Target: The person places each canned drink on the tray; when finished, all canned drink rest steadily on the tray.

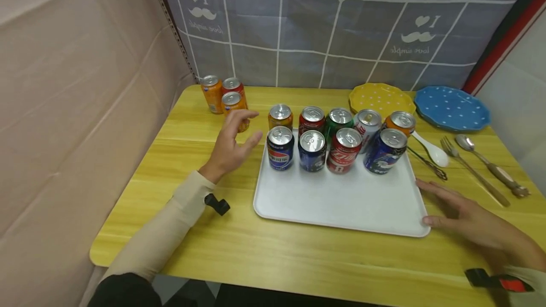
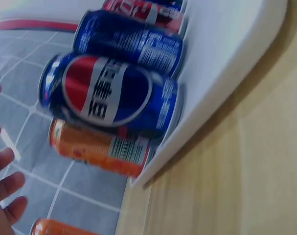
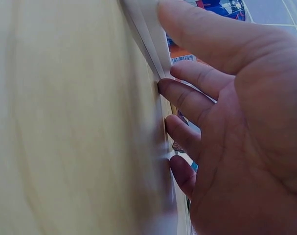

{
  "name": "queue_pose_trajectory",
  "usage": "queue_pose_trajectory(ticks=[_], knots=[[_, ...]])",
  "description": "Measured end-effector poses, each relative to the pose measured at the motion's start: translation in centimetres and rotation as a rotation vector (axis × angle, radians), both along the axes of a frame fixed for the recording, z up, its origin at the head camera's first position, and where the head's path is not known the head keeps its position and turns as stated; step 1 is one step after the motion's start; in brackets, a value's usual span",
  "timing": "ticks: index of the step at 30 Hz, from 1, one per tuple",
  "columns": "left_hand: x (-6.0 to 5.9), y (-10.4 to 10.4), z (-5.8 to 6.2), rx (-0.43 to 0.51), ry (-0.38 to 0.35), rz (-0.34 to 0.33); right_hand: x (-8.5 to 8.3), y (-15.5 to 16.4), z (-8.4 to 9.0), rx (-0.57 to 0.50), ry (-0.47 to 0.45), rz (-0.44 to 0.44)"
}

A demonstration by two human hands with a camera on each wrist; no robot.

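Observation:
A white tray point(image 1: 332, 203) carries several soda cans in two rows along its far part. At the front left stands a blue Pepsi can point(image 1: 280, 153), beside a dark blue can point(image 1: 312, 155), a red cola can point(image 1: 342, 155) and another blue can point(image 1: 384, 155). My left hand point(image 1: 230, 148) hovers left of the tray, thumb and fingers spread, holding nothing. It overlaps an orange can point(image 1: 232, 100) in the head view. On the tray's right rim, my right hand point(image 1: 473, 217) rests its thumb and fingertips, the fingers point(image 3: 187, 98) loosely extended.
An orange can point(image 1: 212, 94) and a red can point(image 1: 239, 87) stand at the back left. Yellow point(image 1: 381, 98) and blue point(image 1: 452, 108) plates lie at the back right. Nearer are a white spoon point(image 1: 432, 150), a fork point(image 1: 473, 169) and a metal spoon point(image 1: 490, 165). A grey cloth hangs behind.

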State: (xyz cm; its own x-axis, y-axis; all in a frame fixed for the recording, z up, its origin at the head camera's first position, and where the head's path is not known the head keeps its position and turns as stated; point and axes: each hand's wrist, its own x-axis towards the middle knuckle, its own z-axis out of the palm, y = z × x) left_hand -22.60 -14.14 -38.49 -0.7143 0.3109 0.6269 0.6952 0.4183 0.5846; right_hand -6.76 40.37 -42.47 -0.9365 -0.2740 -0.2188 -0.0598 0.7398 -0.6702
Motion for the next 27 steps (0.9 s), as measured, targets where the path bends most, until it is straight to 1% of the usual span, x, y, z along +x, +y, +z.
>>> queue_pose_trajectory(ticks=[3, 5, 6, 7, 9, 12, 13, 15, 17, 20, 23, 27], knots=[[-1.3, -1.0, 0.1, 0.017, 0.128, 0.097, 0.0, 0.1, 0.0, 0.016, 0.001, -0.003], [-2.3, -1.5, -0.1, 0.003, 0.163, 0.184, -0.1, 0.1, 0.0, 0.026, 0.003, -0.002], [-2.8, -1.8, -0.2, -0.007, 0.160, 0.228, 0.0, 0.0, 0.0, 0.021, 0.002, -0.002], [-3.2, -2.1, -0.3, -0.022, 0.138, 0.270, 0.0, 0.0, 0.0, 0.015, 0.002, -0.001], [-4.1, -2.7, -0.7, -0.043, 0.065, 0.332, 0.0, 0.0, 0.0, 0.004, 0.000, 0.003], [-5.4, -3.4, -1.2, -0.061, -0.048, 0.390, 0.1, -0.1, 0.1, -0.017, -0.008, 0.003], [-5.8, -3.5, -1.4, -0.067, -0.081, 0.400, 0.1, -0.1, 0.1, -0.016, -0.006, 0.004], [-6.4, -3.8, -1.8, -0.061, -0.132, 0.401, 0.1, -0.1, 0.1, 0.006, -0.003, 0.002], [-7.0, -3.9, -2.0, -0.049, -0.192, 0.389, 0.1, -0.2, 0.1, 0.018, 0.011, 0.003], [-7.5, -3.9, -2.1, -0.026, -0.256, 0.360, 0.1, -0.2, 0.1, 0.045, 0.019, 0.002], [-7.9, -3.9, -2.1, -0.005, -0.272, 0.346, 0.1, -0.3, 0.1, 0.061, 0.018, 0.001], [-8.1, -3.8, -2.1, 0.012, -0.255, 0.351, 0.2, -0.3, 0.2, 0.078, 0.019, -0.002]])
